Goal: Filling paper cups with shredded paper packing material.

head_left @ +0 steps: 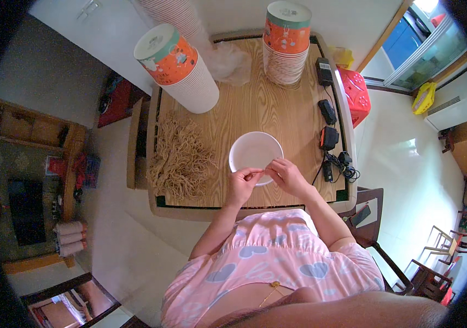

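A white round paper tub (254,148) stands with its mouth up near the front of the wood-grain table. Over its near rim, my left hand (242,185) has its thumb and fingers pinched together. My right hand (288,177) pinches close beside it, fingertips almost meeting those of the left. Whatever is between the fingers is too small to make out. To the left of the tub lies a loose heap of tan twisted cords (181,156).
Two stacks of upturned paper tubs with orange and green prints, one left (176,68) and one right (286,44), stand at the back. Clear plastic wrap (228,63) lies between them. Black adapters with cables (329,138) line the table's right edge. A red stool (355,97) stands beyond.
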`<state>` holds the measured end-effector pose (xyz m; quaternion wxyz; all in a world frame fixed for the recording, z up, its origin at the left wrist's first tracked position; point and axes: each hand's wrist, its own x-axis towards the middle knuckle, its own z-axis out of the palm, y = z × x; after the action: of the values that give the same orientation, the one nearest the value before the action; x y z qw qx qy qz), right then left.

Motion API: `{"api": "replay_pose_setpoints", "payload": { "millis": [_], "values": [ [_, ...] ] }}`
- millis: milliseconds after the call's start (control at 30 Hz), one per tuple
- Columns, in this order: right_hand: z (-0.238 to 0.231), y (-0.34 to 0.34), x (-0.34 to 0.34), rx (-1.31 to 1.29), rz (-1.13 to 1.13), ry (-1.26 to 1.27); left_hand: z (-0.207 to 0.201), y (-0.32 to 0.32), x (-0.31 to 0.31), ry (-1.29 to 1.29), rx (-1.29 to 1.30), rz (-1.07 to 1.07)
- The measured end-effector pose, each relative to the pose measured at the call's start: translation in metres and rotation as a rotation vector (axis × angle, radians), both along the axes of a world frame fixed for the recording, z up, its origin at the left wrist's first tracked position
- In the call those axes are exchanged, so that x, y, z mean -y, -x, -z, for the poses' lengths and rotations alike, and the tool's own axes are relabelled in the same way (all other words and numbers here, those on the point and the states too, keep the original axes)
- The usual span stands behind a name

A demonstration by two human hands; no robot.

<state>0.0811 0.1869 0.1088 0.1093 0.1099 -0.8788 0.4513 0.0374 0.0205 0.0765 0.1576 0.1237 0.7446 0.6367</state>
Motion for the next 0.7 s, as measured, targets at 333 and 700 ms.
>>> {"api": "replay_pose_setpoints", "payload": {
  "millis": [333, 700],
  "values": [
    [0.034, 0.013, -0.026, 0.292, 0.394, 0.170, -0.005, 0.028, 0.002, 0.183, -0.207, 0.023],
    [0.065, 0.034, -0.019, 0.148, 0.270, 0.240, 0.059, 0.046, -0.036, 0.302, -0.056, 0.088]
  ]
}}
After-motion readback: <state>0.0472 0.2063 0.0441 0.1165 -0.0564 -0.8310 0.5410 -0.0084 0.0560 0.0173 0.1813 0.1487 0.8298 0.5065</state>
